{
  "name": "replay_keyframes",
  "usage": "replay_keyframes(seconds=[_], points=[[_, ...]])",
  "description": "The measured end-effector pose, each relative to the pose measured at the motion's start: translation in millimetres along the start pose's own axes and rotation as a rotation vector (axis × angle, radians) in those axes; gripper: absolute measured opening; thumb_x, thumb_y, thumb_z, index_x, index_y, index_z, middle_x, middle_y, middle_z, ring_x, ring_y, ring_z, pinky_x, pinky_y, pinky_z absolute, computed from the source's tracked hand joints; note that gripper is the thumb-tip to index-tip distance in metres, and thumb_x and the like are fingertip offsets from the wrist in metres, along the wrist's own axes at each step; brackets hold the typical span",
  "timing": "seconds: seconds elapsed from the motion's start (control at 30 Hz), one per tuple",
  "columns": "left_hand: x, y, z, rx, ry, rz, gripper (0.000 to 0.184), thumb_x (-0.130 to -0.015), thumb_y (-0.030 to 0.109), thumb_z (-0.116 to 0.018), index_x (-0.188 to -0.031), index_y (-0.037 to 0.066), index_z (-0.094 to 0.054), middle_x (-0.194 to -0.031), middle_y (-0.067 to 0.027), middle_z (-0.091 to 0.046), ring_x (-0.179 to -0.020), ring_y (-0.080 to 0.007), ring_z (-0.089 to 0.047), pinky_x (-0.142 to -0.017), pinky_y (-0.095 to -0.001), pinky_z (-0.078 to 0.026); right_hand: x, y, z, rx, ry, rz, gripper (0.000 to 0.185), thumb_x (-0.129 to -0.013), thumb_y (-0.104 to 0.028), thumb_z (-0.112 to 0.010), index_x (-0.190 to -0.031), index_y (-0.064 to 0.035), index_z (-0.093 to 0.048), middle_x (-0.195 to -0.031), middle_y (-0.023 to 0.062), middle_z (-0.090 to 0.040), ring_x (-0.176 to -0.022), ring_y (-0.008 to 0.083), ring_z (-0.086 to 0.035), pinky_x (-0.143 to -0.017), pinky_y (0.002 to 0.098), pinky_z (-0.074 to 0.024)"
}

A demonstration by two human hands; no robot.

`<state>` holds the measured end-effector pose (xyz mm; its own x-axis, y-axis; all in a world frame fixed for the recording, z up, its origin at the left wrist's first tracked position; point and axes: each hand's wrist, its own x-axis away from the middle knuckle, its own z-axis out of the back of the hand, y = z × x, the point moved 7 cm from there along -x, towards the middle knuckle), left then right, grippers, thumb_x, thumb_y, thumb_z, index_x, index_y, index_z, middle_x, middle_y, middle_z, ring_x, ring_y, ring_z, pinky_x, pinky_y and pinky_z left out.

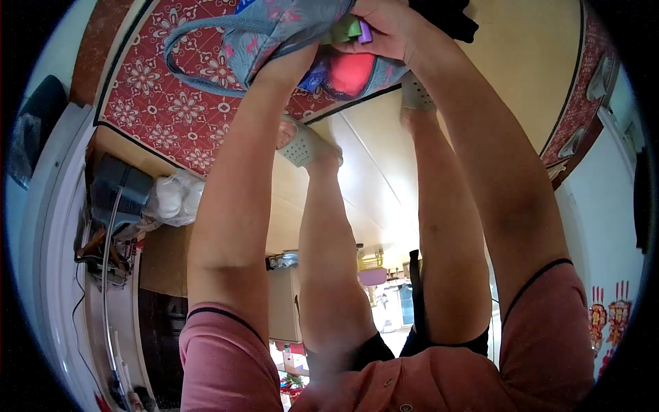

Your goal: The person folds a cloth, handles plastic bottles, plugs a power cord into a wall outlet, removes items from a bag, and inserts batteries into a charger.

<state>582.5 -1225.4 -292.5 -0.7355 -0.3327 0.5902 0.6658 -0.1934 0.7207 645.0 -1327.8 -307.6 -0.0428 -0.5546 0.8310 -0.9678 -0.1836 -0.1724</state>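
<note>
A grey-blue cloth bag (257,44) with a pink pattern and a looped handle lies at the top of the view. My left forearm reaches into its opening, and the left hand's fingers are hidden behind the cloth. At the bag's mouth, my right hand (388,31) has its fingers closed around a small green and purple item (349,31), whose kind I cannot make out. Just below it, a bright pink-red rounded thing (350,72) shows in the bag, beside dark blue packaging (314,77).
The bag is over a red flower-patterned mat (185,106). My feet, in grey-green perforated clogs (300,145), stand by it. Some black cloth (449,17) lies at the upper right. On the left are a dark dustpan (120,189) and a plastic bag of white things (171,198).
</note>
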Motion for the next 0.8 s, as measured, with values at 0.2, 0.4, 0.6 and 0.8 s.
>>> replay_keyframes(seconds=[0.2, 0.4, 0.6, 0.8], points=[[19.7, -4.0, -8.5, 0.199, -0.245, 0.179, 0.022, -0.088, 0.028, -0.060, -0.093, 0.007, -0.064, -0.083, -0.0001, -0.059, -0.076, -0.0138, -0.053, -0.073, -0.0287, -0.043, 21.0, 3.5, -0.2, 0.001, 0.137, -0.143, 0.024, -0.085, -0.011, -0.065, -0.108, -0.0108, -0.057, -0.094, 0.0063, -0.067, -0.080, 0.0258, -0.066, -0.068, 0.0457, -0.0551], [15.1, -34.8, -0.8, 0.277, -0.185, 0.204, 0.021, -0.091, 0.026, -0.055, -0.090, 0.007, -0.063, -0.079, 0.0002, -0.059, -0.074, -0.0142, -0.053, -0.072, -0.0296, -0.043, 45.3, 18.3, 7.3, 0.182, 0.109, -0.153, 0.032, -0.082, -0.013, -0.071, -0.110, -0.0047, -0.056, -0.100, 0.0113, -0.065, -0.088, 0.0252, -0.066, -0.078, 0.0400, -0.0579], [18.8, -3.9, 14.9, -0.119, 0.014, 0.137, 0.030, -0.096, 0.028, -0.051, -0.112, 0.003, -0.058, -0.101, -0.0069, -0.062, -0.092, -0.0175, -0.058, -0.084, -0.0304, -0.046, 72.8, 41.8, 10.6, 0.138, -0.018, -0.129, 0.042, -0.081, -0.016, -0.073, -0.118, -0.0074, -0.055, -0.102, 0.0104, -0.065, -0.089, 0.0234, -0.066, -0.075, 0.0382, -0.0571], [111.6, 15.4, -25.7, 0.761, -0.118, 0.437, 0.036, -0.099, 0.023, -0.048, -0.126, -0.001, -0.053, -0.112, -0.0108, -0.061, -0.099, -0.0154, -0.060, -0.086, -0.0296, -0.049, 107.4, 50.3, 3.3, 0.020, 0.075, -0.101, 0.039, -0.080, -0.014, -0.074, -0.114, -0.0088, -0.055, -0.103, 0.0073, -0.064, -0.090, 0.0213, -0.065, -0.078, 0.0429, -0.0568]])
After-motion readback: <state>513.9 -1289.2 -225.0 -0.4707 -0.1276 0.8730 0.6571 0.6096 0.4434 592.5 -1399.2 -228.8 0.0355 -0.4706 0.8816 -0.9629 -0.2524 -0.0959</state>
